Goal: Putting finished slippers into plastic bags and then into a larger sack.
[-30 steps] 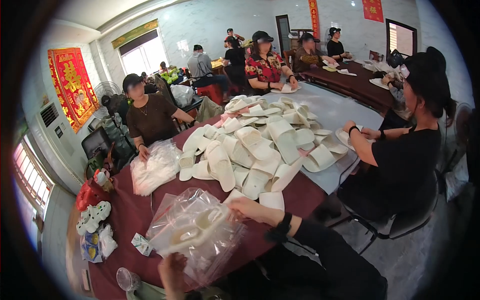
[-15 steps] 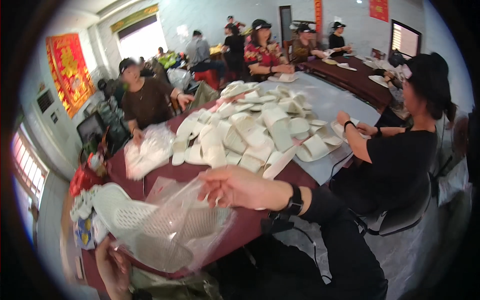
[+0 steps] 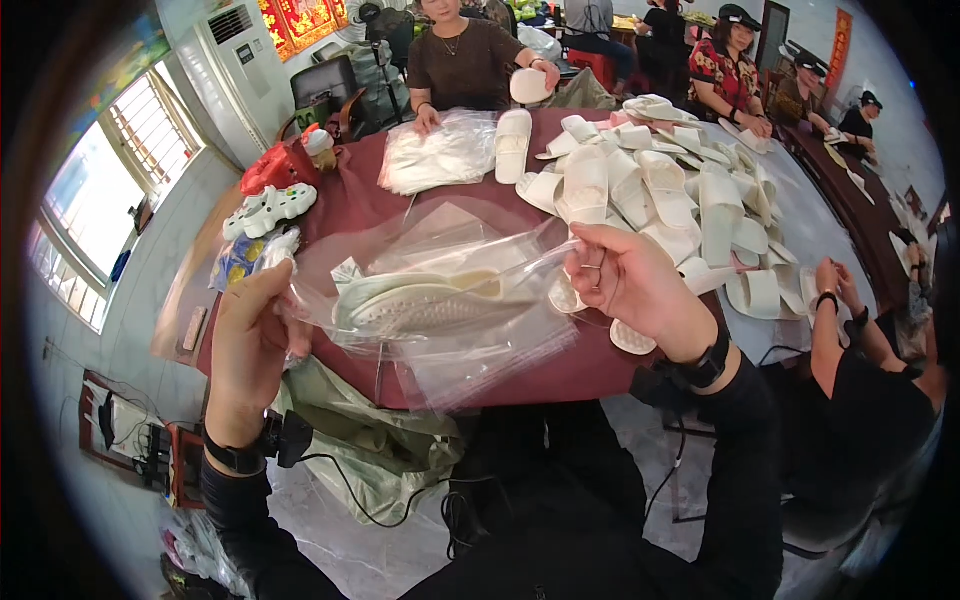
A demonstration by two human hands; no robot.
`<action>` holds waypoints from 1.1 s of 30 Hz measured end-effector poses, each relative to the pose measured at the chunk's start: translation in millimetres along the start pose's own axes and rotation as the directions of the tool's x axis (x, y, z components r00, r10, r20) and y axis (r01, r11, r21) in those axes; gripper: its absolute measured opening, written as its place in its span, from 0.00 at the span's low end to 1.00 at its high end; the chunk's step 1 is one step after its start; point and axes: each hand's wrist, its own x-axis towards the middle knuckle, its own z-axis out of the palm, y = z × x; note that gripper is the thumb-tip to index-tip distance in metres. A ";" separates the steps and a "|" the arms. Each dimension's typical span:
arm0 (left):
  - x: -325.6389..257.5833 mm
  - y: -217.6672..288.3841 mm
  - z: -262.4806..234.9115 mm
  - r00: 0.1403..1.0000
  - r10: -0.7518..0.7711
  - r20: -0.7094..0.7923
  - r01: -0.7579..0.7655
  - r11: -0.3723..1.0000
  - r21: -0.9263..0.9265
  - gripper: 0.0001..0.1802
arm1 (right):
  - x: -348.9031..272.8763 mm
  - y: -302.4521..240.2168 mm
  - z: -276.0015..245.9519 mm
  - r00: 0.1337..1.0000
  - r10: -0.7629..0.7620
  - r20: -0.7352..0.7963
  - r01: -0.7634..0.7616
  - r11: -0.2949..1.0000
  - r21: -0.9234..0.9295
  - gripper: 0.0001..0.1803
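Observation:
A clear plastic bag (image 3: 480, 365) is stretched between my hands above the near part of the table. Inside it lie white slippers (image 3: 420, 305) with a dimpled texture, seen from the side and pressed together. My left hand (image 3: 255, 315) is closed on the bag's left end, fingers partly hidden behind the film. At the other end, my right hand (image 3: 630, 280) pinches the gathered plastic between thumb and fingers, with a ring showing on one finger. Loose white slippers (image 3: 633, 336) lie on the table just below my right hand.
A heap of white slippers (image 3: 665, 190) covers the right of the dark red table (image 3: 350, 215). Clear bags (image 3: 440, 150) lie across from me, where a co-worker's hand (image 3: 547, 72) holds a slipper. White clogs (image 3: 270, 210) sit at left; a green sack (image 3: 375, 440) hangs below the near edge.
My view has swung left. The bagged slippers have come up level between my hands, and my left hand now grips the bag's end. A co-worker opposite has picked up a slipper.

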 end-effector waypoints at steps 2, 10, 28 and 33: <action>-0.1 3.0 -1.8 0.994 0.050 -0.095 -0.045 0.997 0.055 0.16 | 3.0 3.9 1.1 0.997 -0.012 -0.077 0.007 0.998 -0.058 0.08; 8.2 13.5 -14.6 0.989 -0.110 0.098 0.118 0.990 -0.076 0.16 | -6.7 -14.9 16.2 0.995 -0.078 -0.067 0.073 0.995 -0.066 0.09; 6.2 27.8 -0.4 0.999 0.008 0.032 -0.004 0.991 -0.135 0.15 | -20.9 -45.3 35.0 0.929 -0.354 0.111 0.364 0.928 -0.081 0.09; 20.0 28.0 -18.8 0.991 -0.075 0.112 0.072 0.997 0.031 0.14 | -23.1 -41.3 41.1 0.939 -0.319 0.126 0.332 0.938 -0.096 0.08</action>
